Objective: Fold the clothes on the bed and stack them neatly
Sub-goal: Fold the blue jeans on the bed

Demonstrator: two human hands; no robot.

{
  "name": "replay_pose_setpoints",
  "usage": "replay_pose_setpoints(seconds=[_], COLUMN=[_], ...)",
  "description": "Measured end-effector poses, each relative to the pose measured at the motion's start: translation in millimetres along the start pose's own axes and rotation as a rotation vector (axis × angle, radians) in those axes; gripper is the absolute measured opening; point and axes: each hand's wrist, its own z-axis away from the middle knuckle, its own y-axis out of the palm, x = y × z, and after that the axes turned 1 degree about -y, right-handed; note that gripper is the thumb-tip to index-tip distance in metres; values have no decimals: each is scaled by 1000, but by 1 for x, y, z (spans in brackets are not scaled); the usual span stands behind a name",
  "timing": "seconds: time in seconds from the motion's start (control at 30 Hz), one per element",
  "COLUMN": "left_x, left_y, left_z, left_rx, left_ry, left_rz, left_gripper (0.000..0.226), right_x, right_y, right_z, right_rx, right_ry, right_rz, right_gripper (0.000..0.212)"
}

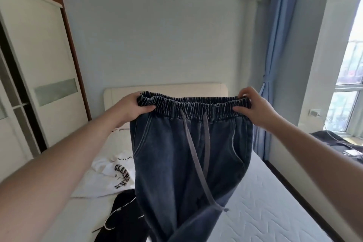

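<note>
Your left hand (130,107) and right hand (253,107) are each gripping the jeans (188,155) waistband, hanging them straight above the bed (265,208) for folding.

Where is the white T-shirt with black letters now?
In the head view, the white T-shirt lies on the bed, left of the held jeans, above a black garment.

You hold up dark blue pants (188,153) by the stretchy top, and the legs hang down over the bed (265,208). Two grey strings dangle in front. A white shirt (112,175) with black letters lies crumpled on the bed, with black clothes (121,220) touching it, nearer you.
</note>
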Motion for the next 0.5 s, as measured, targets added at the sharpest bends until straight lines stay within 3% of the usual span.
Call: replay_pose_setpoints(seconds=[0.1,0.17,0.3,0.5], left_x=[-19,-31,-53,-83], left_y=[-19,-30,-43,-61], left_z=[-11,-17,-29,-54], left_rx=[25,19,-25,-60], left_ry=[8,16,87,146], left_rz=[58,92,146,244], left_gripper=[26,28,23,24], right_x=[21,31,43,58], right_y=[-29,-47,-74,-106], right_z=[-21,-35,-56,-83], right_rx=[2,18,34,16], right_ry=[9,31,41,-28], right_rz=[-17,14,-53,-484], right_gripper=[50,32,27,22])
